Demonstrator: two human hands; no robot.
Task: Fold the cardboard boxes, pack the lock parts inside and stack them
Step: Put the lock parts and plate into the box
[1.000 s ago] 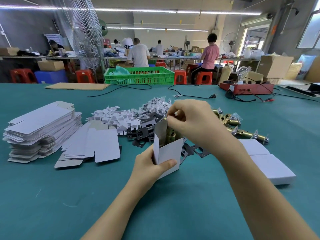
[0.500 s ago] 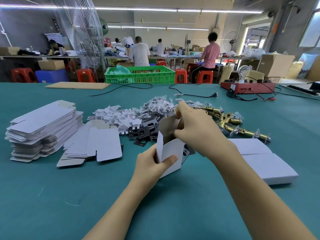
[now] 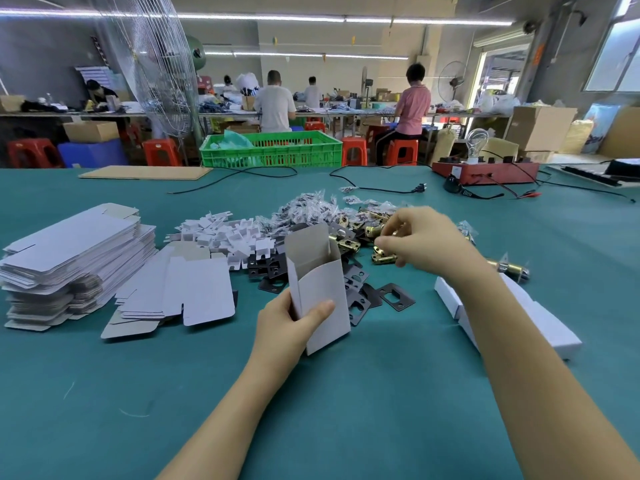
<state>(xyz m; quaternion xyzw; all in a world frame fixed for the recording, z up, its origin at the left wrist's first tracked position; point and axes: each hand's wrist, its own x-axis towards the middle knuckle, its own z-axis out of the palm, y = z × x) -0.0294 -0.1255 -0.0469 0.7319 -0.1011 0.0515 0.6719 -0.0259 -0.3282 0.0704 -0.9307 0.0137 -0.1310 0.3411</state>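
Note:
My left hand [image 3: 287,327] grips a small white cardboard box [image 3: 322,296] upright on the teal table [image 3: 311,410], thumb on its front, top flap open. My right hand [image 3: 426,240] is to the right of the box, over the pile of brass latches [image 3: 346,244], with curled fingers closing on one brass latch [image 3: 382,258]. Black strike plates [image 3: 394,296] lie behind and beside the box. Closed white boxes [image 3: 540,323] lie flat under my right forearm. What is inside the open box is hidden.
A tall stack of flat box blanks [image 3: 69,251] stands at the left, with looser blanks [image 3: 194,292] beside it. White card inserts [image 3: 225,237] and bagged screws [image 3: 308,209] lie behind. A green crate [image 3: 273,150], a red device [image 3: 485,171] and cables sit at the far edge.
My right hand has left the box's open top and moved right to the brass latches. The left hand still holds the box, now tilted slightly back.

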